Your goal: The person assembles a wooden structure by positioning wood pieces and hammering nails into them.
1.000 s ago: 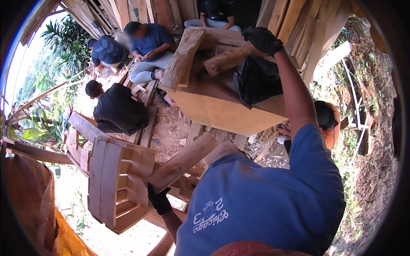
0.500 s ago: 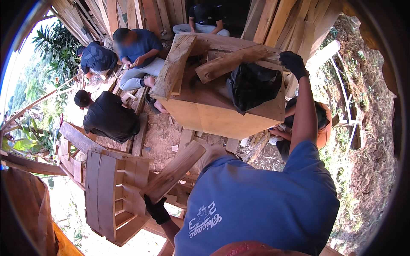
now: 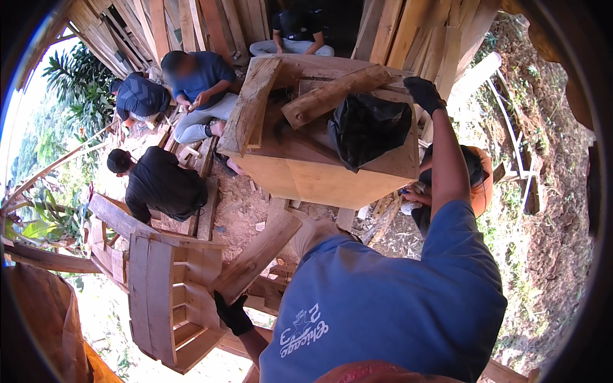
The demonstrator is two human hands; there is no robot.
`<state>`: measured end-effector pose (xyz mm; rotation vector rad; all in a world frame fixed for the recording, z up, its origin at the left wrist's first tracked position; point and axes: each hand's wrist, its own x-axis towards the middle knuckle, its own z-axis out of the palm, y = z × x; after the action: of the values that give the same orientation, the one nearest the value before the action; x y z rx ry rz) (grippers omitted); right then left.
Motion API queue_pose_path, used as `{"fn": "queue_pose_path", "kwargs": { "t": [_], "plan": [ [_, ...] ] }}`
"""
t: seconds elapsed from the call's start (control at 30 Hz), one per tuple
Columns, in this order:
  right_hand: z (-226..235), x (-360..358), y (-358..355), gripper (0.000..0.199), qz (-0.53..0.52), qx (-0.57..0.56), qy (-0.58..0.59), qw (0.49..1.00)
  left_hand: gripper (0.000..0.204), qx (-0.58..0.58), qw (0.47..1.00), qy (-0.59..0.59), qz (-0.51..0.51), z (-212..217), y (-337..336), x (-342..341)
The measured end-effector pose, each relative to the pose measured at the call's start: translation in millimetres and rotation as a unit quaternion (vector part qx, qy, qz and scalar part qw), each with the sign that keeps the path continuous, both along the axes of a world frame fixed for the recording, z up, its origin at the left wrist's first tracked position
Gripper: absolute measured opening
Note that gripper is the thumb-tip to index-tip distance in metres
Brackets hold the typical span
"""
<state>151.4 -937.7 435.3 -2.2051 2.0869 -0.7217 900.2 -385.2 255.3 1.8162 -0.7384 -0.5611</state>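
Observation:
A short, thick wooden board (image 3: 258, 252) slants up from my left hand (image 3: 234, 315), whose black-gloved fingers are closed round its lower end. Further up and to the right, my right hand (image 3: 424, 94), also gloved in black, is closed on the far right corner of a large open-topped wooden box (image 3: 319, 184). Another rough plank (image 3: 335, 96) lies across the inside of the box. Beside it a black plastic bag (image 3: 370, 131) slumps over the rim. One more thick board (image 3: 258, 105) rests along the box's left side.
A slatted wooden frame (image 3: 151, 293) stands left of my board. Several people sit around, one in black (image 3: 165, 182) at the left and one in orange (image 3: 480, 182) behind my right arm. Planks (image 3: 440, 38) lean at the back. Wood chips (image 3: 239, 207) litter the ground.
The view has shifted slightly, so the box and people appear a little further left. Both hands keep their holds; the person in black at left has an arm lowered.

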Motion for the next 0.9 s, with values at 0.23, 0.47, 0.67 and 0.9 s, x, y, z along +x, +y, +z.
{"fn": "queue_pose_path", "kwargs": {
  "t": [0.23, 0.47, 0.67, 0.9],
  "plan": [
    [-11.2, 0.8, 51.6, 0.049, 0.023, 0.042, -0.056, 0.997, 0.068, -0.074, 0.970, 0.215, 0.083, 14.2, 2.0, -23.2],
    [-35.1, 39.0, 87.3, 0.039, 0.099, -0.070, -0.097, 0.988, 0.061, -0.024, 0.996, 0.075, 0.033, 0.8, 11.1, -17.9],
    [-22.4, 2.4, 97.0, 0.040, 0.050, -0.065, -0.085, 0.993, 0.047, -0.029, 0.974, 0.213, 0.073, 32.9, -7.6, -40.1],
    [-35.6, 37.1, 61.9, 0.039, 0.241, -0.093, 0.062, 0.964, 0.049, -0.088, 0.937, 0.319, 0.115, 9.9, 21.3, -70.8]
  ]
}}
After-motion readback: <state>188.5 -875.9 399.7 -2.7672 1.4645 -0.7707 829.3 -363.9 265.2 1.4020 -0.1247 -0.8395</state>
